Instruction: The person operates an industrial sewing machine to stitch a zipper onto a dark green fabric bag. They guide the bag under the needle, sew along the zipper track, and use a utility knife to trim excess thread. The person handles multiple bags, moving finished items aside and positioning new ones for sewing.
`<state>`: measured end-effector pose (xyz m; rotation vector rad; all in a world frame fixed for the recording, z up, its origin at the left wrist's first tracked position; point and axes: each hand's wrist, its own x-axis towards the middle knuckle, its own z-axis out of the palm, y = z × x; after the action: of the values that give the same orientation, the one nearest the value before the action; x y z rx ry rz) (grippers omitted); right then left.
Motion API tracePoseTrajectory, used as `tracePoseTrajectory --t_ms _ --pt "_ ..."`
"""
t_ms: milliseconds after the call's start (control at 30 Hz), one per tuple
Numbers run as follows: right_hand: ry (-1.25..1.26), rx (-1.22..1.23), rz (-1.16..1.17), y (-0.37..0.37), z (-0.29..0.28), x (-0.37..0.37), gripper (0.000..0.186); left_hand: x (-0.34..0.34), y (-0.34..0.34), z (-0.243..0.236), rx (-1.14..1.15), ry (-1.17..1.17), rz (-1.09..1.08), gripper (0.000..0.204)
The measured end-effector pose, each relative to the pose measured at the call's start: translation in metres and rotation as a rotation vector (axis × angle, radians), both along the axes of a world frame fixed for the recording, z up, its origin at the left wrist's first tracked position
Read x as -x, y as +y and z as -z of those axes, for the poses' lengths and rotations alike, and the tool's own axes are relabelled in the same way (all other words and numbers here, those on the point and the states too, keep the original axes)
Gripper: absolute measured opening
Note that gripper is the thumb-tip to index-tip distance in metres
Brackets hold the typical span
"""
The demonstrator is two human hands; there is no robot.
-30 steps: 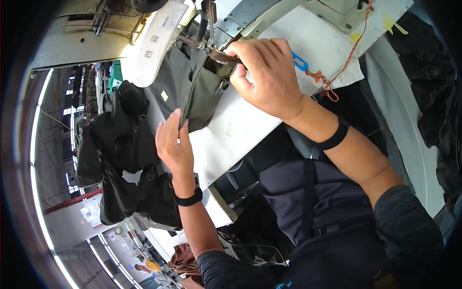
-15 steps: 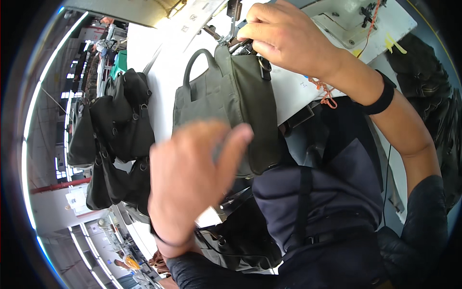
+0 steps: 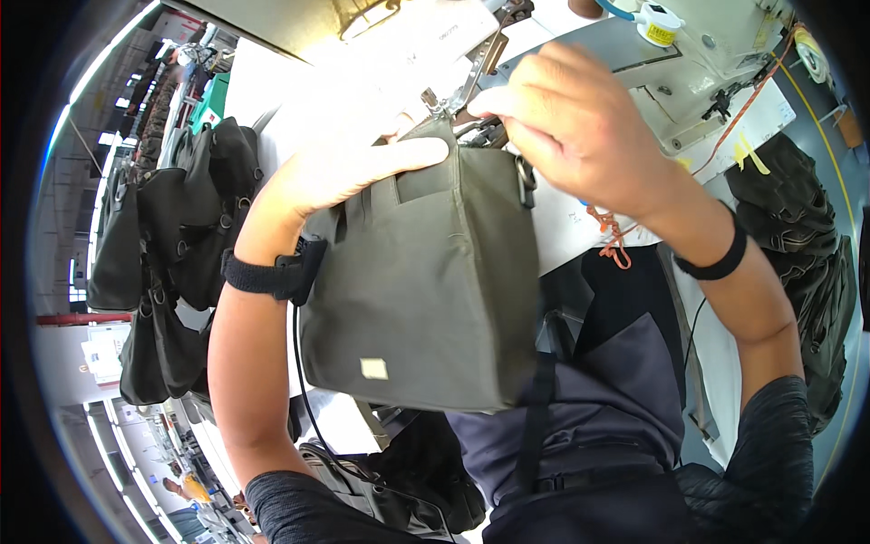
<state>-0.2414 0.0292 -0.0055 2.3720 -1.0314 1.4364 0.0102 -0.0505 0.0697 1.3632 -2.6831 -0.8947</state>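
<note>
Olive bag: the bag (image 3: 412, 290) hangs over the near edge of the white worktop (image 3: 564, 243), its top corner just beside the metal foot (image 3: 437, 102) of a sewing machine.
Left hand: the left hand (image 3: 349, 174) pinches the bag's top edge, thumb in front, fingers behind.
Right hand: the right hand (image 3: 580, 136) curls at that corner; cannot tell whether its fingers pinch the dark strap (image 3: 488, 134).
Left side: black bags (image 3: 186, 213) piled.

Left hand (image 3: 358, 170) gripping olive bag (image 3: 408, 290) by its top, right hand (image 3: 580, 131) curled near its upper corner, dark bags (image 3: 177, 213) left of both
</note>
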Motion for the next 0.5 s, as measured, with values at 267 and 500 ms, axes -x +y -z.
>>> tracePoseTrajectory --t_ms 267,500 --pt "0.072 0.021 0.094 -0.003 -0.013 0.002 0.022 -0.013 0.001 0.03 -0.24 0.225 -0.09 0.022" --pt "0.033 -0.089 0.117 0.011 -0.014 0.011 0.029 -0.004 -0.007 0.016 -0.261 0.165 0.012 0.027"
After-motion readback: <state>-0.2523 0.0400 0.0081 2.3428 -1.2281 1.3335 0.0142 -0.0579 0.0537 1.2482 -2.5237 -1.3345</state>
